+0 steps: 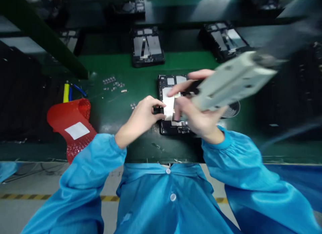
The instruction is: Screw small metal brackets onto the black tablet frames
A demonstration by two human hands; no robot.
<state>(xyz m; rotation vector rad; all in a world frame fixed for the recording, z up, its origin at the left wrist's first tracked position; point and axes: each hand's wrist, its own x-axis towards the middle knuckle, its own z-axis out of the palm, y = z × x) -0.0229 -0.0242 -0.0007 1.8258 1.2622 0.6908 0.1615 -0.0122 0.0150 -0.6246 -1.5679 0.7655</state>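
An opened tablet-like device (168,103), black frame with pale inner parts, lies on the green mat in front of me. My left hand (143,115) rests at its left edge with fingers curled, pinching the frame. My right hand (198,110) is wrapped round a pale grey tool (233,81) that hangs blurred above the device's right side, index finger stretched along it. Both arms wear blue sleeves.
A red textured bag (71,125) with a white label lies at the left, beside yellow and blue tool handles (66,92). Several small metal parts (113,83) are scattered on the mat. More opened devices (147,46) (223,38) sit on the belt behind.
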